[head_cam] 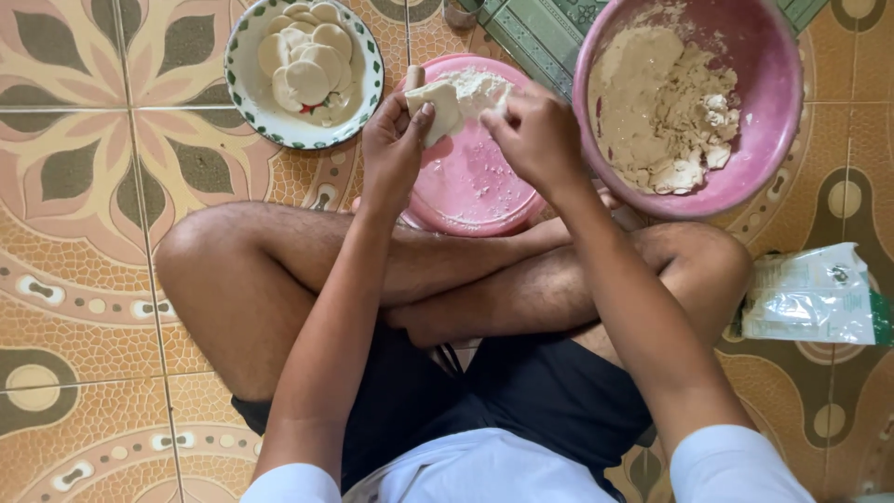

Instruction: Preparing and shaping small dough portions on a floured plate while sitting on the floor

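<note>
The left hand (pixel 396 140) and the right hand (pixel 533 135) meet over a pink board (pixel 470 191) and share one flat piece of dough (pixel 456 98), which hangs in the air between them rather than lying on the board. The left fingers are curled closed around the piece's near edge, with the thumb pressed on top; the right fingers are bunched shut, pinching the other edge, with loose flour on the top of the piece just beyond them. The dough looks light, soft and limp: it bends where it is gripped, so it would likely stretch or tear if pulled by one edge, and its floured skin probably keeps it from sticking. Holding it at two opposite edges, as both hands do, or from underneath with flat fingers, seems the safest grip. Just past the left fingertips the end of one wooden rolling pin (pixel 414 74) shows. Further off to the left of the left hand stands one white plate (pixel 244 88) with a green-patterned rim, bearing a stack of flat round dough discs (pixel 307 58), about ten as far as the overlap lets me count. Close to the right of the right hand sits one large pink bowl (pixel 778 112) of crumbly dough. One plastic bag (pixel 815 296) lies on the tiled floor (pixel 84 279), well to the right of the right forearm.
</note>
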